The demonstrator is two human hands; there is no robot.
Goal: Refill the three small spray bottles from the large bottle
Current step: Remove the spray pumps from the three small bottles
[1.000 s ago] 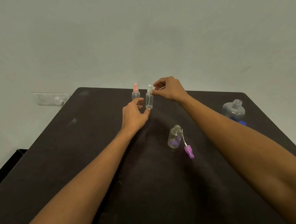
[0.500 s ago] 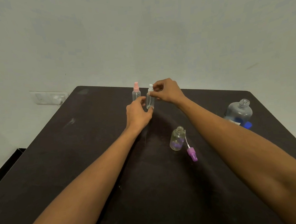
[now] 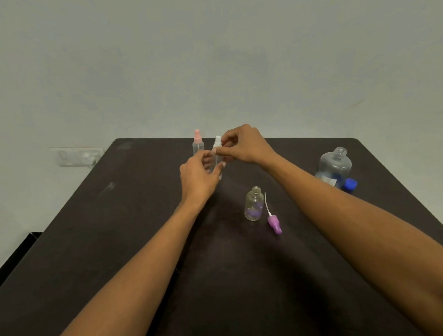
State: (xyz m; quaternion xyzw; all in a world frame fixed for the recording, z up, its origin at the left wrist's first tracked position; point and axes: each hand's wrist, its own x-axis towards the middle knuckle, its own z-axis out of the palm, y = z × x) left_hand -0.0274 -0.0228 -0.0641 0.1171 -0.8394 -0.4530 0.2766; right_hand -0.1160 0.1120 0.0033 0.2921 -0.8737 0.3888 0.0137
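Observation:
My left hand [image 3: 199, 178] grips the clear body of the white-topped spray bottle [image 3: 217, 142] at the far middle of the table. My right hand [image 3: 242, 144] pinches that bottle's white spray top. Just left of it stands a pink-topped spray bottle [image 3: 197, 143], upright and capped. Nearer to me an uncapped small bottle [image 3: 254, 205] stands upright, its purple spray head [image 3: 274, 223] with dip tube lying beside it on the right. The large clear bottle [image 3: 335, 166] stands uncapped at the right, with its blue cap [image 3: 350, 184] next to it.
The dark table [image 3: 114, 227] ends at a pale wall behind the bottles. A wall socket plate [image 3: 79, 156] sits left of the table's far corner. The table's right edge runs close to the large bottle.
Both hands stay on the white-topped bottle. My left hand's fingers have shifted slightly higher along its body, and my right fingers have turned a little on the top.

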